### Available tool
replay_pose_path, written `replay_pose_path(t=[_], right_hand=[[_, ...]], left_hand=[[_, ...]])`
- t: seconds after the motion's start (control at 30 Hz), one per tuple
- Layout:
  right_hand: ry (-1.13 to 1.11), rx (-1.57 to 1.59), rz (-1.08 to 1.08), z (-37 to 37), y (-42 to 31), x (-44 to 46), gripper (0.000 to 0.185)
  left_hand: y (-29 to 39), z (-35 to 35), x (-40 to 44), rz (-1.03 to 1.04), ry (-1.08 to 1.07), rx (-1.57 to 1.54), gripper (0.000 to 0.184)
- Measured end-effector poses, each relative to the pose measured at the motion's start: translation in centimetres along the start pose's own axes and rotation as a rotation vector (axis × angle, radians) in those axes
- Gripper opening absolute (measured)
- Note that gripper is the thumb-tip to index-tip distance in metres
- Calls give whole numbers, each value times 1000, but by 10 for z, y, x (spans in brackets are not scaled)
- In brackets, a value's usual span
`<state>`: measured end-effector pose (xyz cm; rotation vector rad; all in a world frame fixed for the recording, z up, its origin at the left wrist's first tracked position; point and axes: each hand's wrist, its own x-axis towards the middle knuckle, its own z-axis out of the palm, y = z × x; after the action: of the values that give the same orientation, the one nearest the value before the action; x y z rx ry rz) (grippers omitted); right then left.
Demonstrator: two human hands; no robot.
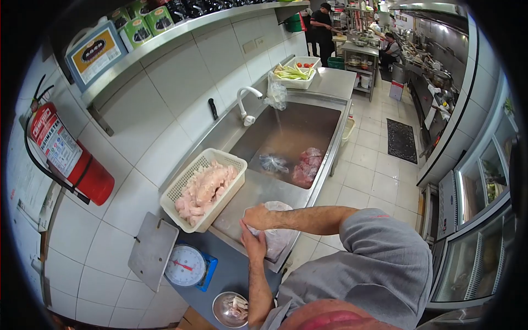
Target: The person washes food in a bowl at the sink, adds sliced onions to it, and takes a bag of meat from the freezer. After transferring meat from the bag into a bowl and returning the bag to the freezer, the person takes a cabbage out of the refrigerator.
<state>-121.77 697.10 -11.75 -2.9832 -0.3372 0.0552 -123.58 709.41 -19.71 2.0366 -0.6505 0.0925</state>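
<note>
A clear plastic bag (276, 231) with pale contents rests on the steel drainboard (250, 192) in front of me. My right hand (257, 218) is closed on its upper left part. Just below, my left hand (253, 243) grips the same bag; the fingers partly hide what they pinch. Beside the hands stands a cream perforated basket (240, 171) filled with pale raw meat (206, 187), which looks like chicken. Beyond the drainboard, the sink (258, 135) holds cloudy water, with a bag of red meat (307, 166) and another plastic bag (274, 163) in it.
A dial scale (185, 265) and a metal bowl with pale pieces (230, 309) sit at the lower left. The faucet (246, 105) runs into the sink. Vegetable baskets (295, 83) stand behind it. A fire extinguisher (71, 151) hangs left; people (322, 27) work far back.
</note>
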Motion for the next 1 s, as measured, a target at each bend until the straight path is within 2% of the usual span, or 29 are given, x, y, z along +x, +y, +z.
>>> replay_pose_path(t=[0.07, 0.1, 0.13, 0.17, 0.2, 0.23, 0.27, 0.3, 0.37, 0.47, 0.53, 0.57, 0.63, 0.77, 0.83, 0.93, 1.0], right_hand=[[36, -92, -73, 26, 9, 7, 16], [66, -164, -111, 23, 5, 1, 16], [90, -232, -163, 15, 5, -4, 16], [119, -218, -220, 18, 7, -4, 19], [48, -160, -219, 28, 11, 2, 20], [35, -80, -360, 28, 19, 3, 24], [154, 101, -443, 39, 26, 6, 25], [117, 238, -391, 45, 31, 13, 22], [-74, 281, -446, 18, 30, 13, 19], [-52, 217, -427, 13, 32, 11, 17], [167, 222, -245, 10, 31, 3, 18], [158, 222, -261, 11, 28, -1, 18], [295, 307, -121, 17, 21, -11, 21], [334, 316, -80, 2, 1, -22, 22], [501, 382, -160, 0, 5, -19, 26], [495, 455, -159, -5, 12, -13, 34], [507, 493, -148, -9, 15, -10, 31]], left_hand=[[-13, 5, -1, 10, 13, -76, 76], [-18, 6, -2, -58, -28, -82, 75], [-25, 9, 0, -23, -7, -55, 74], [-33, 12, 0, 12, 15, -28, 73], [-31, 11, 1, 2, 17, -4, 72], [-21, 5, 3, -9, -2, 10, 73], [-29, 7, 0, 5, 7, 98, 75], [-27, 7, 0, -42, -25, 101, 76], [-15, -4, -1, -141, -21, 98, 78], [-9, -5, -1, -244, -62, 103, 80], [-12, -6, 0, -251, -57, 53, 83], [-14, -6, 0, -264, -43, 52, 83], [-16, -4, -3, -187, -30, 35, 87], [0, -10, -4, -221, -26, 20, 84], [18, -16, 4, -80, 38, -41, 81], [35, -17, 15, -113, 45, -191, 84], [30, -10, 21, -94, 70, -205, 83]])
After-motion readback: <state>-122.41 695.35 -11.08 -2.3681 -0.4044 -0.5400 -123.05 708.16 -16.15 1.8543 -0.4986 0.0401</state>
